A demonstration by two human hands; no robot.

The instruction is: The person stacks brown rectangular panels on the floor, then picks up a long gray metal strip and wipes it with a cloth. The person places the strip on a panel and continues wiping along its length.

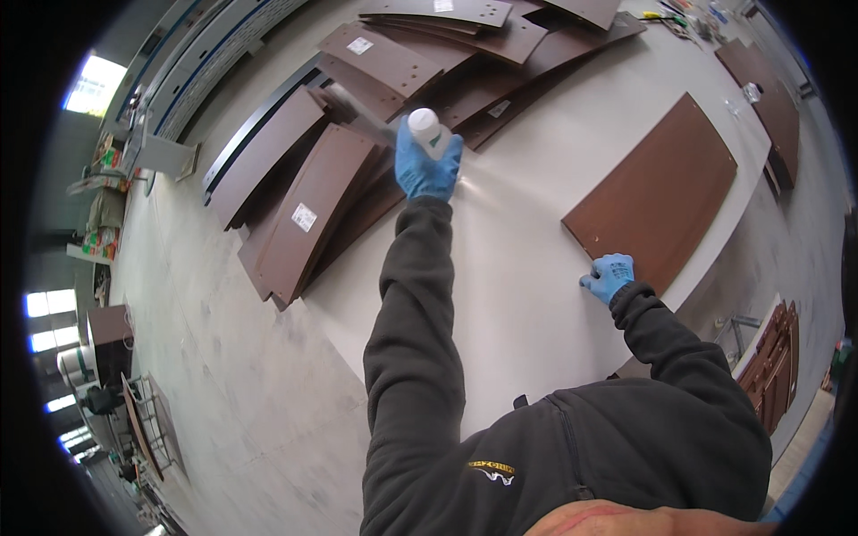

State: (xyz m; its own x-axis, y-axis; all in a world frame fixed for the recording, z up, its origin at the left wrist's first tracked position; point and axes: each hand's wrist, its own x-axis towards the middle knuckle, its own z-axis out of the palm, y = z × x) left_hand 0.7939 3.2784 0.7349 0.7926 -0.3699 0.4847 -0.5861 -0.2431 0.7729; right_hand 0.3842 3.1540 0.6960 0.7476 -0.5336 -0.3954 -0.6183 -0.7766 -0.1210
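My left hand (427, 171), in a blue glove, is closed around a small white bottle (426, 125) with a round white cap. It holds the bottle up over the white tabletop (509, 295), beside stacked brown panels (323, 201). My right hand (609, 276), gloved in blue as well, rests at the near edge of a single brown panel (666, 192) lying flat on the table. Its fingers are curled in; whatever they may grip is hidden. Small marks or holes show near that panel's left corner.
More brown panels (380, 55), some with white labels, overlap in piles along the far side. Tools (666, 18) lie at the far right corner. Another brown panel stack (770, 112) stands right of the table, with reddish-brown parts (776, 362) nearer. Grey floor (206, 357) spreads at left.
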